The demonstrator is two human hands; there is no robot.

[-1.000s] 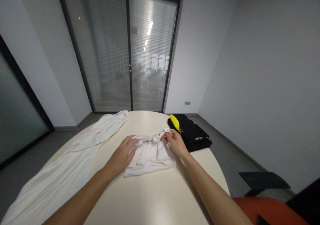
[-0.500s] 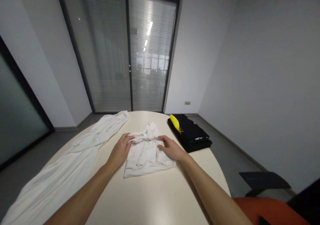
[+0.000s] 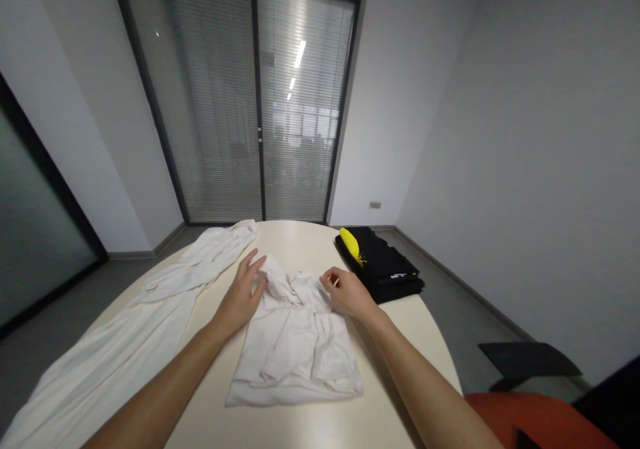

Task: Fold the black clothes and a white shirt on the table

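Observation:
A folded white shirt [image 3: 300, 349] lies in front of me on the table, its far end bunched and wrinkled and its near edge fairly straight. My left hand [image 3: 244, 292] is at the far left corner, fingers spread, with the fingertips and thumb against the cloth. At the far right corner, my right hand [image 3: 345, 291] has thumb and fingers pinched together on the shirt's edge. The fingertips of that hand are partly hidden.
Along the left side of the round table [image 3: 280, 429] stretches a second white garment [image 3: 150, 322]. A folded black stack of clothes [image 3: 383, 269] with a yellow patch sits at the right edge. An orange-seated chair [image 3: 530, 419] stands at the lower right.
The white shirt has come closer to me and now covers a longer stretch of table. My left fingers have spread apart, while the right ones have curled into a pinch.

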